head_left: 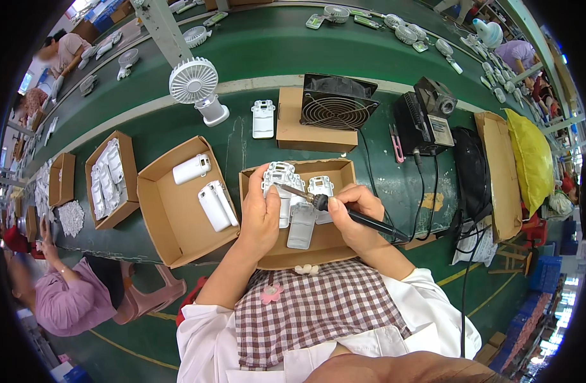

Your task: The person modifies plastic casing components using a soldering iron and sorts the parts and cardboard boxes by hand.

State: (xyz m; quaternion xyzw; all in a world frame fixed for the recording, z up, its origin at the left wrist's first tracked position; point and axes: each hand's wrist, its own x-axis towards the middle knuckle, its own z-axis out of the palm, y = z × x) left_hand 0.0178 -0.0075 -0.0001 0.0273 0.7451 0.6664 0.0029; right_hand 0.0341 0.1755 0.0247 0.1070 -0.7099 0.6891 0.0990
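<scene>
My left hand (pixel 262 214) grips a white plastic housing (pixel 280 173) above a cardboard box (pixel 283 258). In my right hand (pixel 357 217) is a black-handled soldering iron (pixel 369 221), its tip pointing left and reaching the housing; whether it touches cannot be made out. Below my hands, more white housings (pixel 301 226) lie in the box. To the left, a wider cardboard box (pixel 172 239) holds a few white casings (pixel 217 207). A single white housing (pixel 263 119) lies on the green bench beyond my left hand.
A black fan (pixel 339 105) rests on a carton (pixel 290 127). Right of it stand a soldering station (pixel 427 121) with cables and pink-handled tweezers (pixel 396 143). A white handheld fan (pixel 194 83) stands at back left. Behind runs a green conveyor (pixel 261 48); a co-worker in purple (pixel 76 297) sits left.
</scene>
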